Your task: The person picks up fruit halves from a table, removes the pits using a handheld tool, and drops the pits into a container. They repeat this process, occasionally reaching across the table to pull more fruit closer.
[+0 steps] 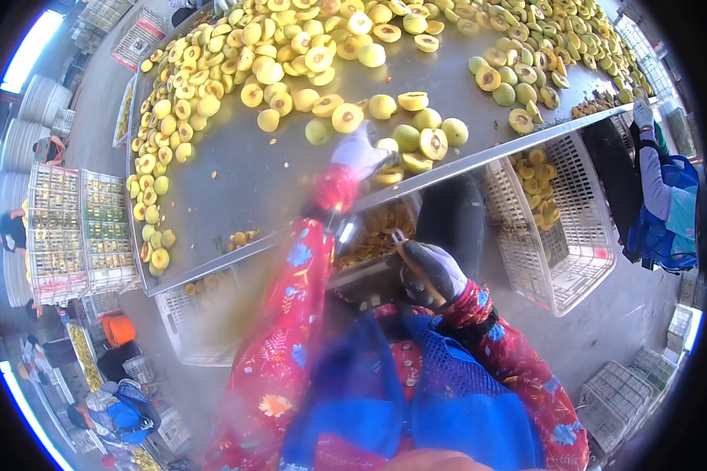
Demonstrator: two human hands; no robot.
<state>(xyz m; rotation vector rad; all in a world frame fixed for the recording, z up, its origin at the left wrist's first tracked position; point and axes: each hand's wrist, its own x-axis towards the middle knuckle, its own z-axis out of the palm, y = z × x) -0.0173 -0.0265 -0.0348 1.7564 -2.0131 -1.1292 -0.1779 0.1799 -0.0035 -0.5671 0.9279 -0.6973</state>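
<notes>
My left hand (359, 153), in a pale glove with dark fingertips, reaches over the metal table beside a small group of yellow peaches. A cut peach half (433, 144) with a brown centre lies just right of it, next to a whole-looking greenish peach (406, 137). The hand is blurred and its fingers partly hidden, so I cannot tell whether it grips a fruit. Below the table edge, my right hand (446, 271), gloved in white and dark, is closed around a wooden-handled tool (421, 269) with a short metal tip pointing up and left.
Many peach halves (291, 47) cover the far and left parts of the metal table (236, 177). Under its raised edge stands a bin of brownish pieces (381, 231). A white crate (562, 271) with peach pieces stands right. A co-worker (668, 196) is at the far right.
</notes>
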